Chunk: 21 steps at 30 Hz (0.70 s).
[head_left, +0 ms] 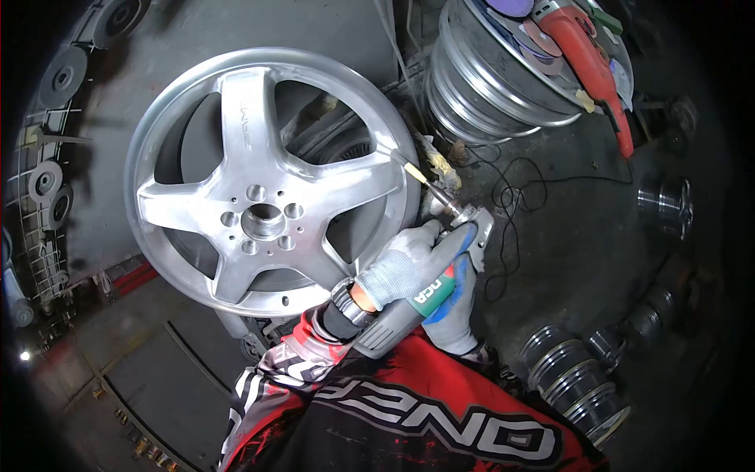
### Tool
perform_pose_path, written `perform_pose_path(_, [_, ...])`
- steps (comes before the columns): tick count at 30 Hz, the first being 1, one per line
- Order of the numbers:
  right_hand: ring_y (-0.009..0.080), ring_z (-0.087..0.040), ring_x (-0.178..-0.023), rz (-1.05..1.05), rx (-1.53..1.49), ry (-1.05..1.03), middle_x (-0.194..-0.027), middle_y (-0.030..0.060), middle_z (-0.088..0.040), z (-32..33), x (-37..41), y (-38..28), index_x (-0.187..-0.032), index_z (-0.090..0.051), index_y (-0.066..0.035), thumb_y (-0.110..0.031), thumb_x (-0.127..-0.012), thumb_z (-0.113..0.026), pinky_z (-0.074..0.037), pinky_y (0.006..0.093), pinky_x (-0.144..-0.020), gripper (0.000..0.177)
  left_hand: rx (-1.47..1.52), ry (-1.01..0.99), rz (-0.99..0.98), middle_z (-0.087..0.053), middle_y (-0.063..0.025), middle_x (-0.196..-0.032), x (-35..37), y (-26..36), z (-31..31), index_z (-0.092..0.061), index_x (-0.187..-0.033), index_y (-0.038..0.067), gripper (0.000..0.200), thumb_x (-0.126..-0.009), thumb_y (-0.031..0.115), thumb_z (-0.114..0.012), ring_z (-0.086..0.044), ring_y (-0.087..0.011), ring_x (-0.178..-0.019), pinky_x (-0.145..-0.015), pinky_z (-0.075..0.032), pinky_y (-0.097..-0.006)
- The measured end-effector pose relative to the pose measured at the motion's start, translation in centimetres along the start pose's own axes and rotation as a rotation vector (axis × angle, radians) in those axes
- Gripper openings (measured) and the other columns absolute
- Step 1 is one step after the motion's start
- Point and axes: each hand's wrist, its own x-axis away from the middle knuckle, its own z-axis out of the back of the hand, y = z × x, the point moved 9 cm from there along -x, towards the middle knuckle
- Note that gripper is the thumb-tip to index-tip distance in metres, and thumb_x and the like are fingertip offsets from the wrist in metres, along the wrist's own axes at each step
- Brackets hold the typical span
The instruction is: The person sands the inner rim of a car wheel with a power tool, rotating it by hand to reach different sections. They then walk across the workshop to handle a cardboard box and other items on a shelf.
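A silver five-spoke alloy wheel (197, 185) faces me, tilted toward the camera. My left hand (409, 263), in a grey glove with a watch at the wrist, is closed over the front of a green and dark grey angle grinder (421, 303). Underneath, my right hand (456, 315), in a grey and blue glove, is wrapped around the tool's body; some of its fingers are hidden. From the grinder head a metal shaft extends to a pale, narrow bit (414, 170). The bit's tip meets the wheel at the outer end of the right spoke, near the rim.
At top right, stacked rims (472, 71) carry a red power tool (578, 55) and several abrasive discs (539, 38). A black cord (511, 193) loops over the floor. More rims (570, 377) lie at lower right. Round discs (63, 76) hang on a wire rack at left.
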Motion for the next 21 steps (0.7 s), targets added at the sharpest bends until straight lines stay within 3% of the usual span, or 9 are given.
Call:
perform_pose_path(2, [0.0216, -0.064, -0.109, 0.03, 0.035, 0.009, -0.12, 0.0107, -0.063, 0.2, 0.7, -0.1, -0.129, -0.055, -0.002, -0.018, -0.1, -0.063, -0.052, 0.0366, -0.093, 0.034, -0.027, 0.016, -0.218, -0.064, -0.0215, -0.088, 0.6, 2.2, 0.4, -0.061, -0.134, 0.007, 0.042, -0.095, 0.023, -0.065, -0.068, -0.0403, -0.075, -0.063, -0.056, -0.0457])
perform_pose_path(7, [0.0269, -0.064, -0.11, -0.01, 0.108, 0.064, -0.121, 0.0144, -0.063, 0.2, 2.1, 1.3, -0.132, -0.053, 0.0, -0.024, -0.095, -0.072, -0.051, 0.0399, -0.093, 0.048, -0.078, 0.158, -0.434, -0.058, -0.0182, -0.089, 1.2, 2.7, 1.3, -0.061, -0.136, 0.012, 0.046, -0.091, 0.009, -0.065, -0.065, -0.0361, -0.07, -0.057, -0.054, -0.0428])
perform_pose_path(9, [0.033, -0.065, -0.108, 0.396, 0.619, 0.213, -0.119, 0.0175, -0.063, 0.1, 2.7, -2.3, -0.132, -0.053, -0.001, -0.03, -0.091, -0.076, -0.052, 0.0433, -0.091, 0.055, -0.116, 0.189, -0.469, -0.059, -0.0183, -0.089, 1.2, 2.4, 1.7, -0.06, -0.135, 0.009, 0.044, -0.091, 0.01, -0.065, -0.066, -0.0361, -0.071, -0.058, -0.054, -0.0432])
perform_pose_path(11, [0.0382, -0.058, -0.119, 0.277, 0.571, 0.127, -0.129, 0.0212, -0.056, 0.1, 2.9, -0.5, -0.137, -0.052, -0.003, -0.025, -0.09, -0.077, -0.049, 0.0479, -0.098, 0.057, 0.011, 0.263, -0.522, -0.056, -0.0171, -0.086, 1.4, 2.1, 2.3, -0.06, -0.134, 0.006, 0.044, -0.09, 0.009, -0.064, -0.064, -0.0348, -0.068, -0.056, -0.053, -0.044])
perform_pose_path(12, [0.0435, -0.051, -0.13, 0.156, 0.521, 0.044, -0.139, 0.0248, -0.049, -0.2, 2.7, 0.6, -0.142, -0.052, -0.004, -0.021, -0.089, -0.078, -0.045, 0.0525, -0.104, 0.061, 0.017, 0.27, -0.525, -0.056, -0.0171, -0.086, 1.4, 2.3, 2.4, -0.06, -0.134, 0.006, 0.044, -0.09, 0.009, -0.064, -0.064, -0.0348, -0.068, -0.056, -0.053, -0.044])
perform_pose_path(15, [0.0414, -0.058, -0.121, 0.112, 0.477, -0.006, -0.13, 0.0226, -0.056, 0.6, 1.6, -0.7, -0.134, -0.056, -0.003, -0.023, -0.088, -0.079, -0.048, 0.0512, -0.099, 0.056, -0.03, 0.274, -0.521, -0.054, -0.0161, -0.084, 1.7, 3.4, 2.4, -0.06, -0.134, 0.004, 0.046, -0.089, 0.009, -0.064, -0.062, -0.034, -0.066, -0.056, -0.051, -0.0442])
perform_pose_path(16, [0.0414, -0.058, -0.121, 0.117, 0.489, -0.013, -0.13, 0.0226, -0.056, 0.7, 1.0, -1.7, -0.134, -0.056, -0.003, -0.023, -0.088, -0.079, -0.048, 0.0512, -0.099, 0.056, -0.023, 0.205, -0.442, -0.057, -0.0182, -0.093, 1.4, 3.2, 2.0, -0.058, -0.131, 0.001, 0.038, -0.094, 0.01, -0.06, -0.064, -0.0361, -0.076, -0.065, -0.053, -0.0431])
perform_pose_path(17, [0.0402, -0.061, -0.116, 0.142, 0.443, -0.024, -0.125, 0.0214, -0.059, 0.7, 0.3, -2.9, -0.132, -0.057, -0.002, -0.024, -0.087, -0.079, -0.049, 0.0509, -0.098, 0.054, -0.014, 0.138, -0.363, -0.06, -0.0202, -0.102, 1.0, 2.9, 1.5, -0.057, -0.128, -0.001, 0.031, -0.1, 0.011, -0.056, -0.065, -0.0381, -0.086, -0.074, -0.054, -0.0421])
perform_pose_path(21, [0.0376, -0.066, -0.108, 0.42, 0.58, -0.002, -0.121, 0.0201, -0.063, 1.6, -0.7, -3.4, -0.127, -0.06, 0.0, -0.023, -0.085, -0.079, -0.051, 0.047, -0.093, 0.052, 0.184, 0.159, -0.206, -0.062, -0.0229, -0.109, -0.3, 2.3, 1.6, -0.056, -0.132, -0.002, 0.033, -0.104, 0.014, -0.052, -0.066, -0.0405, -0.091, -0.082, -0.054, -0.0428])
